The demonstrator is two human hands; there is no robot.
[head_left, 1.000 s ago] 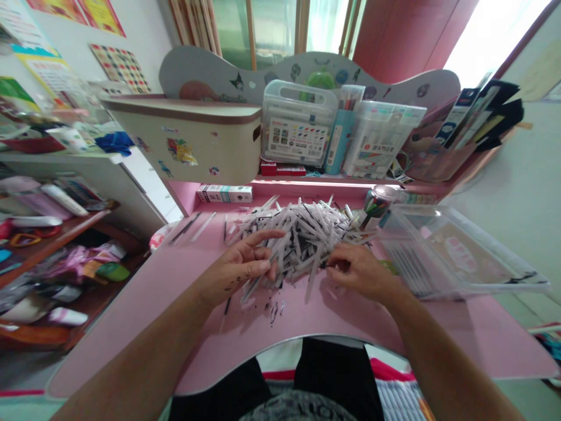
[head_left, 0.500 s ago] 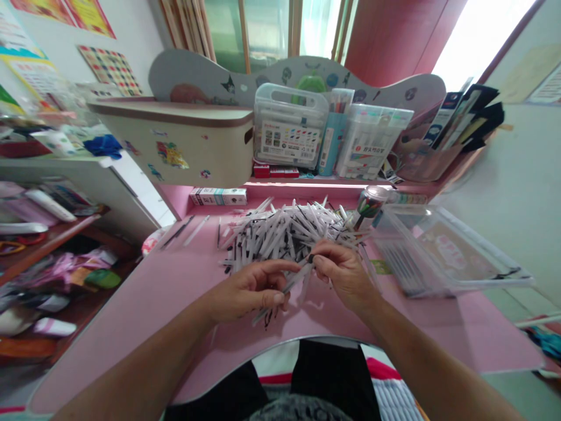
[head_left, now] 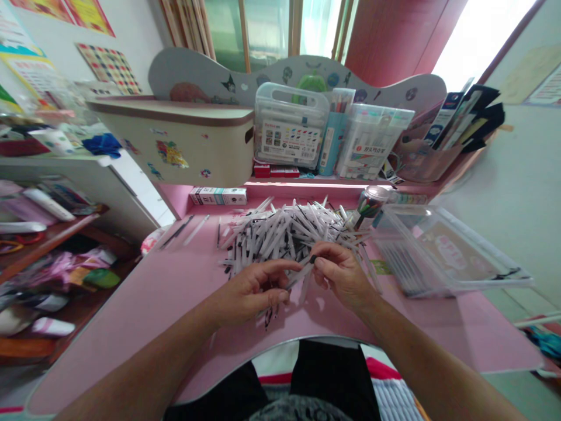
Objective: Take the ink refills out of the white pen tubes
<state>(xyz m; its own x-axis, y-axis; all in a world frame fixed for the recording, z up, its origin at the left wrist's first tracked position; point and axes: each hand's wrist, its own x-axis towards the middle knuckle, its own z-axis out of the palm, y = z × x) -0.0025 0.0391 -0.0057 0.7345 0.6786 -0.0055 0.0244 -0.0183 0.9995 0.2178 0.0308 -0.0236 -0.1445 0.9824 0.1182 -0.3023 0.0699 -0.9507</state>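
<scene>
A big heap of white and black pens (head_left: pixel 284 234) lies on the pink desk (head_left: pixel 144 298). Just in front of the heap, both my hands hold one white pen (head_left: pixel 300 276) between them. My left hand (head_left: pixel 254 289) is closed on its lower end, fingers curled, and also holds a few other pens under the palm. My right hand (head_left: pixel 339 272) pinches the pen's upper end, where a black cap shows. Small black bits lie on the desk below my left hand.
A clear plastic box (head_left: pixel 438 251) with pens inside stands open to the right. A metal cup of coloured pens (head_left: pixel 368 207) sits behind the heap. Marker cases (head_left: pixel 289 126) fill the back shelf, beside a cream cabinet (head_left: pixel 175 140). Cluttered shelves (head_left: pixel 48 234) stand at left.
My hands came off the heap toward me and met on a single pen. In the last half second they barely moved.
</scene>
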